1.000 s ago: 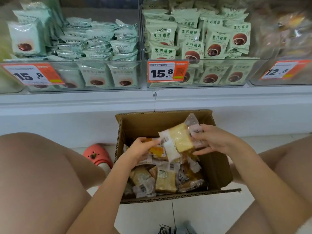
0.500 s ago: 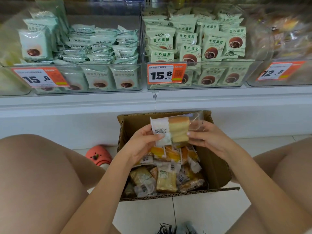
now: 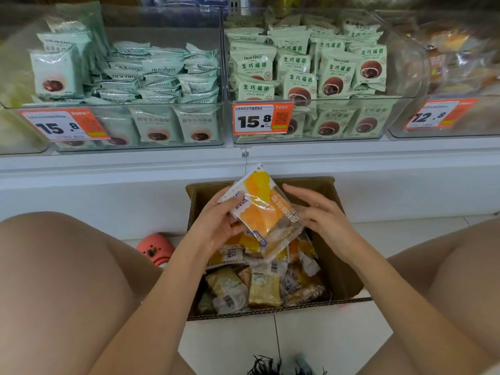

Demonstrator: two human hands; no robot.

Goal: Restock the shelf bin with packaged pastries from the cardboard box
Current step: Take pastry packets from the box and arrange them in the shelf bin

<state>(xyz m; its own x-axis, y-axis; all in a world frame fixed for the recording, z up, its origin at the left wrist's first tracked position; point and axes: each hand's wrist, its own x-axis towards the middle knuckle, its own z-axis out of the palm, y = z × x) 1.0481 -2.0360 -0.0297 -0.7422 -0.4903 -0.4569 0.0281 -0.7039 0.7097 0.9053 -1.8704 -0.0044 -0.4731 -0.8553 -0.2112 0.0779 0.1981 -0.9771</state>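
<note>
A yellow-and-white pastry packet (image 3: 259, 209) hangs tilted above the open cardboard box (image 3: 349, 269). My left hand (image 3: 216, 226) grips its left side. My right hand (image 3: 322, 215) has thumb and spread fingers on its right edge. Several more wrapped pastries (image 3: 265, 288) lie loose inside the box. On the shelf above, a clear bin at the far right (image 3: 460, 125) with a 12.8 tag holds blurred clear-wrapped pastries.
Two clear bins hold green packets behind 15.8 tags, the middle bin (image 3: 311, 136) and the left bin (image 3: 140, 146). The white shelf base (image 3: 108, 185) runs behind the box. A pink slipper (image 3: 155, 249) lies left of the box. My bare knees flank it on the tiled floor (image 3: 324, 342).
The packet was lifted out of the box, and I took it in both hands. It has been turned from its clear barcode side to its yellow printed face.
</note>
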